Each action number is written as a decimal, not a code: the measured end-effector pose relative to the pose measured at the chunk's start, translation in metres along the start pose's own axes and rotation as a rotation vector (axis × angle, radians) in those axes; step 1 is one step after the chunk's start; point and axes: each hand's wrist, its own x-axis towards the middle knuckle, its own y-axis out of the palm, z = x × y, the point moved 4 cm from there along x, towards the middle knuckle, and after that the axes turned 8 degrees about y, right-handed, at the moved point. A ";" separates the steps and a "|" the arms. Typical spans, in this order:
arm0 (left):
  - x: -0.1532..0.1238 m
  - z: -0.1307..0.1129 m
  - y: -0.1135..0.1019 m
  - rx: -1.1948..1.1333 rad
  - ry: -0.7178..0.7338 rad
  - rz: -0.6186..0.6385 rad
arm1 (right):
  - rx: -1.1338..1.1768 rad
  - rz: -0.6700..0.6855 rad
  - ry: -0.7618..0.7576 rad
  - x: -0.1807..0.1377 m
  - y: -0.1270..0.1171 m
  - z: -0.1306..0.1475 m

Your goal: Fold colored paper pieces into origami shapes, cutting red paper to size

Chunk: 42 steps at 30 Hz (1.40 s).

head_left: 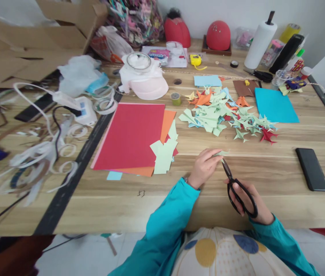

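Note:
My left hand [204,167] pinches a small folded light-green paper piece [221,153] just above the wooden table [280,199]. My right hand [250,203] grips black scissors [237,188] through the handles, and the blade tips meet the green piece. A pile of folded paper shapes [225,115], mostly light green with some orange, red and blue, lies beyond my hands. Left of them lies a stack of red and orange sheets [130,136] with light-green squares [164,153] at its corner.
A black phone [312,169] lies at the right. A blue sheet [276,105] and a brown sheet [245,88] lie behind the pile. Tape rolls, white strips and cables [50,153] crowd the left. A paper towel roll [260,40], bottles, red domes and cardboard boxes [36,42] line the back.

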 end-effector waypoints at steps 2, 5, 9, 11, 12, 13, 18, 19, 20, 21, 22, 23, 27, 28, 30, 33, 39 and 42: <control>0.000 0.000 0.000 0.001 0.000 -0.001 | -0.006 0.000 -0.008 0.000 0.000 0.000; 0.000 0.000 0.000 0.011 0.008 -0.011 | -0.028 0.011 -0.016 0.000 0.001 0.001; 0.001 -0.002 -0.001 0.007 0.028 -0.035 | -0.052 0.003 -0.003 0.000 0.001 0.001; 0.001 -0.002 -0.001 0.005 0.029 -0.035 | -0.052 0.002 -0.004 0.000 0.001 0.001; 0.001 -0.002 -0.001 0.004 0.027 -0.034 | -0.051 0.004 -0.007 -0.001 0.001 0.001; 0.001 -0.002 -0.001 0.005 0.026 -0.032 | -0.050 0.007 -0.011 -0.001 0.001 0.001; 0.002 -0.003 -0.002 0.007 0.057 -0.049 | -0.062 0.017 -0.014 -0.002 0.002 0.002; 0.002 -0.003 -0.002 0.008 0.063 -0.052 | -0.065 0.015 -0.008 -0.002 0.001 0.002; 0.002 -0.003 -0.002 0.009 0.067 -0.055 | -0.067 0.013 -0.001 -0.001 0.001 0.001; 0.002 -0.003 -0.002 0.010 0.070 -0.057 | -0.068 0.011 0.006 -0.001 0.001 0.001; 0.002 -0.003 -0.002 0.013 0.070 -0.059 | -0.067 0.010 0.010 -0.001 0.001 0.001; 0.002 -0.003 -0.003 0.016 0.068 -0.061 | -0.066 0.009 0.012 -0.001 0.001 0.000; 0.002 -0.003 -0.003 0.022 0.045 -0.048 | -0.056 0.010 0.006 -0.001 0.001 0.000; 0.002 -0.003 -0.003 0.020 0.041 -0.044 | -0.055 0.009 0.006 -0.001 0.001 0.000; 0.002 -0.003 -0.003 0.017 0.040 -0.044 | -0.056 0.009 0.005 -0.001 0.001 0.000; 0.002 -0.003 -0.003 0.015 0.044 -0.057 | -0.059 0.014 0.001 -0.002 0.002 0.001; 0.003 -0.005 -0.004 0.019 0.076 -0.087 | -0.063 0.023 0.000 -0.001 0.002 0.000; 0.003 -0.005 -0.004 0.010 0.082 -0.089 | -0.063 0.016 0.011 -0.002 0.001 -0.001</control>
